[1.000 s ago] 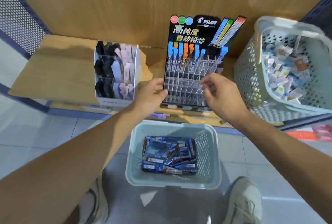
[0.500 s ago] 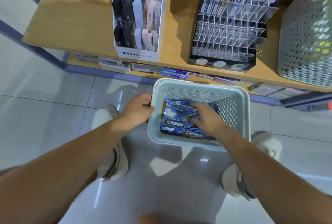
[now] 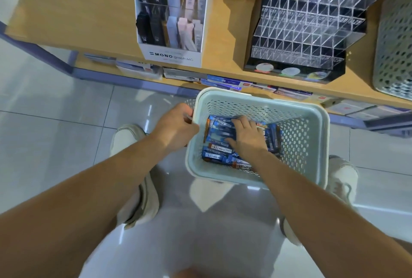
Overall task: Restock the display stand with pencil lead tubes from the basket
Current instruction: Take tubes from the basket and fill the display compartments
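A pale green perforated basket (image 3: 323, 144) stands on the tiled floor between my feet. It holds several blue and brown pencil lead tubes (image 3: 217, 141). My left hand (image 3: 176, 126) grips the basket's left rim. Inside the basket, my right hand (image 3: 245, 139) rests on the tubes with its fingers stretched over them; I see no tube lifted. The clear acrylic display stand (image 3: 312, 32) sits on the wooden shelf above the basket. Most of its front compartments are empty, and its top is cut off by the frame.
A white MONO box (image 3: 171, 21) of black and pastel items stands on the wooden shelf (image 3: 78, 10) left of the stand. A large perforated basket (image 3: 394, 43) sits at the shelf's right end. Flat boxes (image 3: 223, 80) lie on the lower shelf. My shoes (image 3: 138, 177) flank the basket.
Both hands left the display stand and came down to the floor basket. The view tilted down. My right hand has since slid further left across the tubes.
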